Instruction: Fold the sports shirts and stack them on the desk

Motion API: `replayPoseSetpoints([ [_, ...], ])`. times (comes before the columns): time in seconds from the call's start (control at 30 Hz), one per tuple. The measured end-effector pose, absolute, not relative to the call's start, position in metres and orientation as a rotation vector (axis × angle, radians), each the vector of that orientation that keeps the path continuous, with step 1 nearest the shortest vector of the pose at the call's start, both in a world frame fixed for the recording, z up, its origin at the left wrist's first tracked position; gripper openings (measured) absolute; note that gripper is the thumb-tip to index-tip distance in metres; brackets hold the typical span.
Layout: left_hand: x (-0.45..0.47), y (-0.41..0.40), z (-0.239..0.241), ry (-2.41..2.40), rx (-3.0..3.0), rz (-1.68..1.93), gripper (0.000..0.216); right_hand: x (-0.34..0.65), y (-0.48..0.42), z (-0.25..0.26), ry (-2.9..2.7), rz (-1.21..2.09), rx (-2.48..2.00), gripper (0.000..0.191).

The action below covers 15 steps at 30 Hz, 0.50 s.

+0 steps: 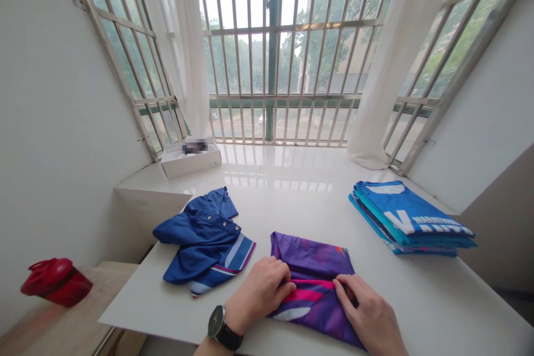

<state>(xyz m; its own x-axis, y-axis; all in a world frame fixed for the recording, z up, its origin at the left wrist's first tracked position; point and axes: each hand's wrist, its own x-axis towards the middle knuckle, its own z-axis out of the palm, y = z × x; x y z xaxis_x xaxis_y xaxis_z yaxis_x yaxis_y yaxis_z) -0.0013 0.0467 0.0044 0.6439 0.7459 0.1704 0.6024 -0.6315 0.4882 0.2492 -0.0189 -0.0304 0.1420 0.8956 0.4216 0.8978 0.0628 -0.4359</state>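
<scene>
A purple shirt (311,253) with pink and white patches lies folded on the white table, close to me. My left hand (267,283) grips its left side, fingers curled on the fabric near a fold line. On the right edge, my right hand (365,306) pinches the cloth between thumb and fingers. To the left rests a crumpled dark blue polo shirt (200,239) with buttons and a striped collar. At the right stands a stack of folded blue shirts (409,211), the top one with white lettering.
A white open box (192,161) with a blurred dark item sits on the sill. White curtains (379,67) hang before the barred window (271,28). Lower left, a red lidded container (58,282) rests on a wooden surface. The white table (275,194) meets the sill.
</scene>
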Motion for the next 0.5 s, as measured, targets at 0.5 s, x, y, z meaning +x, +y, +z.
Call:
replayPoseSetpoints([
  [0.5,0.002,0.0445,0.0049,1.09,2.255,0.559,0.018,0.2485,-0.0195,-0.0315,-1.725,0.013,-1.809,0.035],
])
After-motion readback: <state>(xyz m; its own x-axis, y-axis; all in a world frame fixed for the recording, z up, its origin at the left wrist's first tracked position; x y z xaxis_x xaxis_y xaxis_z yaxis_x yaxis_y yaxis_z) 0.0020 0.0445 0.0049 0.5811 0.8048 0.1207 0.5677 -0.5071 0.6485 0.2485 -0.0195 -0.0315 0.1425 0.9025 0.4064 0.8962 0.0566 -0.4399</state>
